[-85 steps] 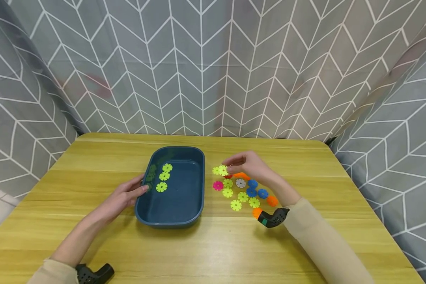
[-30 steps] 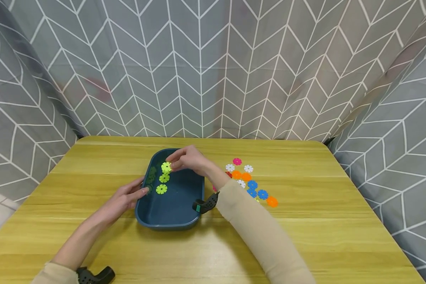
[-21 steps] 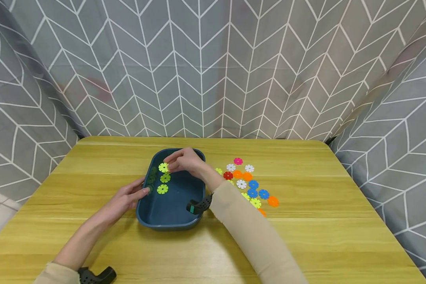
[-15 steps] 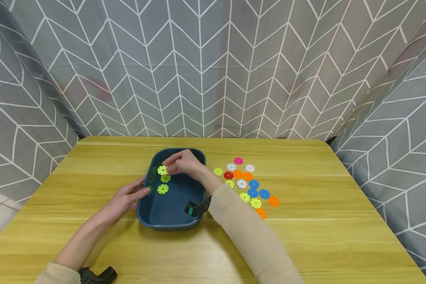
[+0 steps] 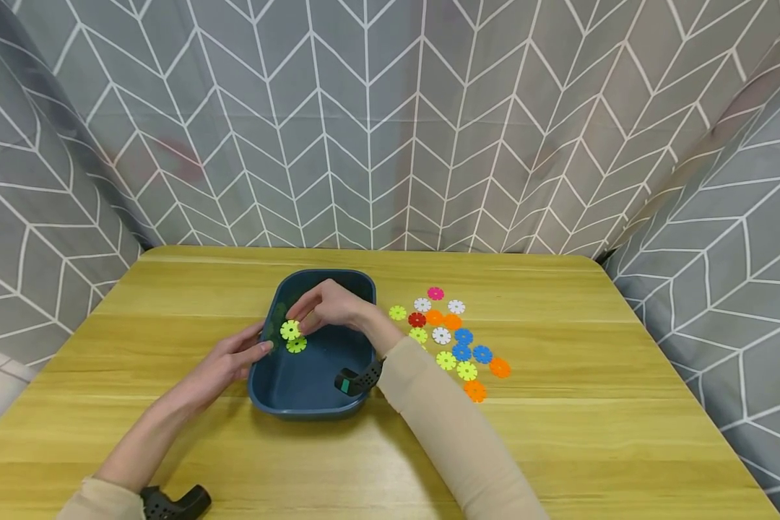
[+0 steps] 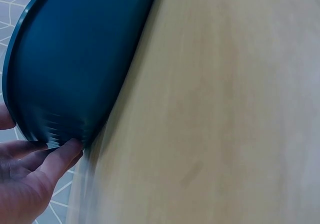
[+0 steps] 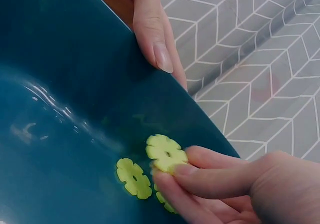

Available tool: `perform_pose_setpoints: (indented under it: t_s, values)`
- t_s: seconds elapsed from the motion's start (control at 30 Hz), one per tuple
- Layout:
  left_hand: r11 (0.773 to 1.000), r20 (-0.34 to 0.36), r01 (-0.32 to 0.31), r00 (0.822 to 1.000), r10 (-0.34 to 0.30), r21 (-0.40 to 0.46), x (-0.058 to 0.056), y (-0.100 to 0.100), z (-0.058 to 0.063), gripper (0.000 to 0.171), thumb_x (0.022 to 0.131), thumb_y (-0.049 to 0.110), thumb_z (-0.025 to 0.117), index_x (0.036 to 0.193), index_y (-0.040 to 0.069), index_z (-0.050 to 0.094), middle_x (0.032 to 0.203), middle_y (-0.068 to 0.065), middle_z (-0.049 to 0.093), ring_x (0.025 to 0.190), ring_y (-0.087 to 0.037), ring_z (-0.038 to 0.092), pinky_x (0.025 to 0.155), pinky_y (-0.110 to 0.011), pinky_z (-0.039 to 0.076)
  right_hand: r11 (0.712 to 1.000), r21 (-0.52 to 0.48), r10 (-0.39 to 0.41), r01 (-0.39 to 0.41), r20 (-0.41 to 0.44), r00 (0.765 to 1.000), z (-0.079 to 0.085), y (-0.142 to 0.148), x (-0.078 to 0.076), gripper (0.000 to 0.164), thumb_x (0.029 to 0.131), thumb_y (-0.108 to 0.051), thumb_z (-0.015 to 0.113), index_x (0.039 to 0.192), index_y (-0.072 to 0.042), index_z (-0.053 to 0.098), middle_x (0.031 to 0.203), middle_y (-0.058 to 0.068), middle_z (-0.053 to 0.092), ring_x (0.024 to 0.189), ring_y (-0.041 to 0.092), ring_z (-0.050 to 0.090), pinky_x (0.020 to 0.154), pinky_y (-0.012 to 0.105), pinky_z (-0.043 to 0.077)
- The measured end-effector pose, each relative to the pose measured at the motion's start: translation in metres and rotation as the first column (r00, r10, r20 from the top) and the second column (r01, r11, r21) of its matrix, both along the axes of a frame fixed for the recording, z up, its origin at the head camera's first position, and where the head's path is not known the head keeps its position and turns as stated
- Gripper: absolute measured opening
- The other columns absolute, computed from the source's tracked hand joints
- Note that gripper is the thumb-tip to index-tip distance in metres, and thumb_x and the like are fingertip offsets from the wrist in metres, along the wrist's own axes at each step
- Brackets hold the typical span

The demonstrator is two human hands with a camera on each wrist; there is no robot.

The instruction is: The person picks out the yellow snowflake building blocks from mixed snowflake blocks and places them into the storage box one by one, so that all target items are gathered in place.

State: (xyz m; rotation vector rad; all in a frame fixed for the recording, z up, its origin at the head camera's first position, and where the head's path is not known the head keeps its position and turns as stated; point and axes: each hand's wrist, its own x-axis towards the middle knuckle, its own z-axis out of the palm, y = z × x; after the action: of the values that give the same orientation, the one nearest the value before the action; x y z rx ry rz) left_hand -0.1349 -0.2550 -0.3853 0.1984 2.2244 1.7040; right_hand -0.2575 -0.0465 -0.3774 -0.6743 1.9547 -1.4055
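A dark blue plastic bin (image 5: 325, 383) stands on the table. My left hand (image 5: 234, 354) grips its left rim, thumb over the inner side and fingers against the outer wall (image 6: 65, 78). Inside the bin, my right hand (image 5: 331, 303) pinches a yellow-green snowflake disc (image 7: 166, 153) between thumb and fingers, above the floor near the left wall. One yellow-green disc (image 7: 133, 178) lies on the bin floor just below it. Another disc (image 7: 164, 200) shows only partly, behind the right fingers. The right hand covers part of the bin's floor in the head view.
Right of the bin, loose snowflake discs lie spread on the wooden table (image 5: 598, 448): several yellow-green (image 5: 446, 360), blue (image 5: 483, 354) and orange (image 5: 475, 391), plus white (image 5: 441, 335), red (image 5: 417, 320) and pink (image 5: 435, 293) ones. A patterned grey curtain (image 5: 390, 130) hangs behind the table.
My right hand has carried the yellow-green disc from the loose discs into the bin, then shifted left and nearer to me. My left hand has stayed on the rim.
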Motion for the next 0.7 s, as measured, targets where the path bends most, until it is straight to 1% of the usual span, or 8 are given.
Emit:
perform_pose_setpoints:
  t_s: [0.1, 0.2, 0.3, 0.4, 0.47, 0.6, 0.7]
  values:
    - [1.0, -0.004, 0.01, 1.0, -0.01, -0.01, -0.0008, -0.0004, 0.0004, 0.069, 0.107, 0.027, 0.044, 0.159, -0.001, 0.009, 0.162, -0.028, 0.019, 0.143, -0.045, 0.032, 0.101, -0.036, 0.05, 0.998, 0.012, 0.065, -0.066, 0.017, 0.998, -0.0008, -0.0004, -0.0005, 0.025, 0.088, 0.007, 0.07, 0.112, 0.001, 0.074, 0.096, 0.01, 0.073, 0.084, 0.021, 0.074, 0.083, 0.036, 0.06]
    - [1.0, -0.004, 0.018, 1.0, -0.019, -0.022, -0.0013, -0.0005, 0.0009, 0.069, 0.108, 0.029, 0.043, 0.159, 0.0, 0.008, 0.162, -0.027, 0.019, 0.144, -0.045, 0.03, 0.106, -0.047, 0.047, 0.991, 0.027, 0.13, -0.131, 0.035, 0.991, -0.001, -0.0006, -0.0004, 0.025, 0.087, 0.007, 0.07, 0.111, 0.001, 0.073, 0.096, 0.011, 0.074, 0.084, 0.022, 0.074, 0.082, 0.036, 0.06]
    - [0.999, -0.003, 0.016, 1.0, -0.016, -0.032, -0.0012, -0.0002, 0.0008, 0.07, 0.107, 0.03, 0.044, 0.16, 0.0, 0.008, 0.162, -0.027, 0.019, 0.145, -0.045, 0.03, 0.107, -0.053, 0.044, 0.981, 0.036, 0.186, -0.189, 0.07, 0.98, -0.0007, -0.001, 0.0005, 0.024, 0.087, 0.008, 0.07, 0.11, 0.003, 0.073, 0.096, 0.013, 0.074, 0.085, 0.023, 0.074, 0.081, 0.037, 0.06]
    - [0.999, -0.005, 0.01, 1.0, -0.01, -0.042, -0.0005, -0.0002, 0.0007, 0.07, 0.107, 0.03, 0.045, 0.16, 0.001, 0.009, 0.162, -0.027, 0.02, 0.145, -0.046, 0.03, 0.107, -0.053, 0.045, 0.97, 0.046, 0.232, -0.238, 0.111, 0.966, -0.0008, -0.0015, 0.0022, 0.023, 0.087, 0.009, 0.07, 0.109, 0.005, 0.073, 0.097, 0.014, 0.075, 0.086, 0.023, 0.074, 0.08, 0.036, 0.061]
    - [0.999, -0.005, 0.008, 1.0, -0.008, -0.039, 0.0001, -0.0002, 0.0005, 0.07, 0.107, 0.029, 0.045, 0.16, 0.001, 0.009, 0.162, -0.027, 0.02, 0.144, -0.046, 0.031, 0.105, -0.049, 0.047, 0.965, 0.051, 0.249, -0.258, 0.129, 0.96, -0.0015, -0.0016, 0.0032, 0.022, 0.087, 0.009, 0.069, 0.108, 0.006, 0.073, 0.097, 0.014, 0.076, 0.086, 0.023, 0.074, 0.08, 0.037, 0.061]
    - [1.0, -0.006, 0.007, 1.0, -0.007, -0.024, 0.0005, 0.0, 0.0005, 0.069, 0.107, 0.027, 0.044, 0.159, -0.001, 0.009, 0.162, -0.028, 0.02, 0.143, -0.047, 0.032, 0.102, -0.041, 0.051, 0.966, 0.061, 0.244, -0.253, 0.123, 0.962, -0.0028, -0.0019, 0.0035, 0.021, 0.086, 0.009, 0.07, 0.106, 0.006, 0.073, 0.096, 0.014, 0.076, 0.086, 0.023, 0.074, 0.078, 0.036, 0.061]
    - [1.0, -0.005, 0.005, 1.0, -0.005, -0.02, 0.0005, 0.0002, 0.0006, 0.068, 0.107, 0.027, 0.044, 0.159, -0.001, 0.009, 0.162, -0.028, 0.02, 0.143, -0.047, 0.031, 0.102, -0.041, 0.051, 0.969, 0.06, 0.231, -0.239, 0.118, 0.966, -0.003, -0.0025, 0.0031, 0.022, 0.087, 0.009, 0.07, 0.108, 0.006, 0.073, 0.097, 0.014, 0.076, 0.087, 0.023, 0.074, 0.079, 0.036, 0.061]
